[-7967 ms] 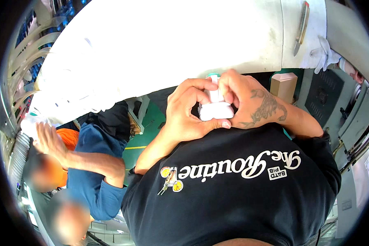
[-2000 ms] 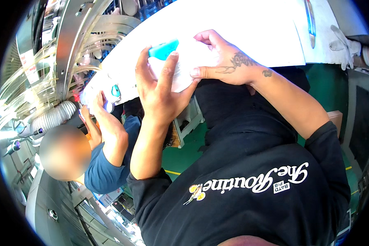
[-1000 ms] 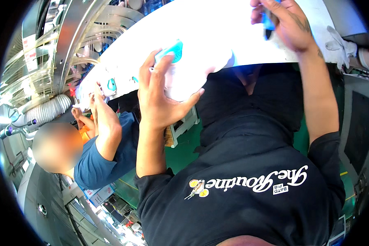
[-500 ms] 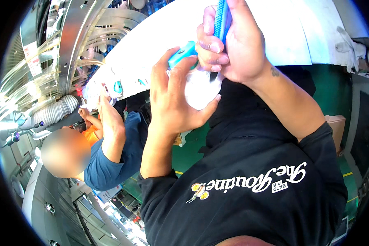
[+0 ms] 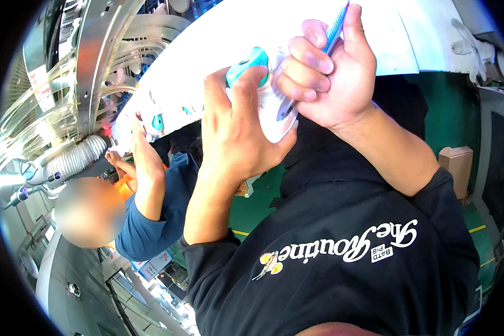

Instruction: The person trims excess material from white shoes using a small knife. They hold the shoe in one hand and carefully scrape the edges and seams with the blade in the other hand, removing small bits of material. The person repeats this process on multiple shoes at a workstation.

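Note:
My left hand (image 5: 229, 126) is closed around a rounded white part with a teal block (image 5: 247, 67) on its far side. The thumb reaches round the near edge of the white body. My right hand (image 5: 336, 84) grips the blue textured handle of a slim tool (image 5: 335, 31), whose dark narrow end slants down against the white part. It looks like a knife, but its edge is too blurred to make out. My right fingers lie close beside the part, and glare washes out some of its surface.
A white worktable (image 5: 207, 50) curves beyond my hands, with a small teal piece (image 5: 158, 122) at its left. A co-worker in a blue shirt (image 5: 157, 224) sits to the left. Clear tubes and a ribbed hose (image 5: 75, 159) stand far left; white gloves (image 5: 473, 53) lie far right.
My right hand has shifted right and slightly down, and the tool leans further to the right. In my left hand the white part has tilted a little.

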`<act>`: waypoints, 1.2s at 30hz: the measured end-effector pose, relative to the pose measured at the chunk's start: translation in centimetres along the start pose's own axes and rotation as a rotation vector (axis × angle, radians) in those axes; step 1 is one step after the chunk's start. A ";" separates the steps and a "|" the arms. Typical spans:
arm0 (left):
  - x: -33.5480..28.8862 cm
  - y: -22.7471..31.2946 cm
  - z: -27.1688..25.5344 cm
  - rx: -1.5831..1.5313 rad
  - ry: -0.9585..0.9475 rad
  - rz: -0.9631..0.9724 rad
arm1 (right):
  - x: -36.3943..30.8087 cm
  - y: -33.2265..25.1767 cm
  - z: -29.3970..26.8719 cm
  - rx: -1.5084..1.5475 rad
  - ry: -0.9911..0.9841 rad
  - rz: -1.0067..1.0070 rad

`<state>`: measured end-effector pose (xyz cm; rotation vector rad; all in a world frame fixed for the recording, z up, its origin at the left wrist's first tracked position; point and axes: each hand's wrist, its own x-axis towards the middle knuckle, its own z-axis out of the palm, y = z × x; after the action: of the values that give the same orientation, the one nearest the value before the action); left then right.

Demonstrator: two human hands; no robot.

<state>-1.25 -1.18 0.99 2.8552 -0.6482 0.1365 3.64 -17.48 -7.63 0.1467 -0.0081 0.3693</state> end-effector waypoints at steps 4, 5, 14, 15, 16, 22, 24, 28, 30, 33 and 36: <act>-0.5 0.4 0.7 0.001 0.036 0.049 | -0.6 -0.5 -0.4 0.028 -0.016 0.051; -0.5 0.6 0.9 0.000 0.054 0.062 | -0.8 -0.1 1.4 0.028 0.125 0.017; 0.3 0.4 -0.2 -0.019 -0.025 0.143 | -1.0 -0.7 1.3 0.032 -0.072 0.027; 0.3 0.0 -0.3 0.003 -0.040 0.147 | -1.1 -0.9 3.0 0.023 0.073 -0.001; 0.3 -0.2 -0.2 0.025 -0.055 0.151 | -1.0 -0.5 2.8 0.010 0.074 -0.022; 0.1 -1.2 0.1 -0.023 0.009 0.186 | -1.9 -0.2 3.0 0.187 0.058 0.094; 0.3 -1.2 0.1 -0.054 0.005 0.196 | -1.4 -0.9 1.3 0.124 -0.101 0.110; 0.4 -1.2 0.5 -0.080 0.058 0.237 | -0.3 -1.2 1.4 -0.065 -0.066 0.048; 0.2 -1.4 0.3 -0.113 0.075 0.222 | 0.2 -1.0 2.3 -0.042 0.036 0.065; 0.0 -2.0 0.2 -0.125 0.093 0.200 | 1.4 -1.1 1.5 -0.164 0.087 0.078; -0.2 -2.5 0.4 -0.201 0.091 0.188 | 1.7 -0.8 1.7 -0.153 0.076 0.080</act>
<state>-0.36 1.03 0.10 2.5768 -0.8588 0.2167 5.53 -17.91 -5.99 -0.0194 0.0326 0.4527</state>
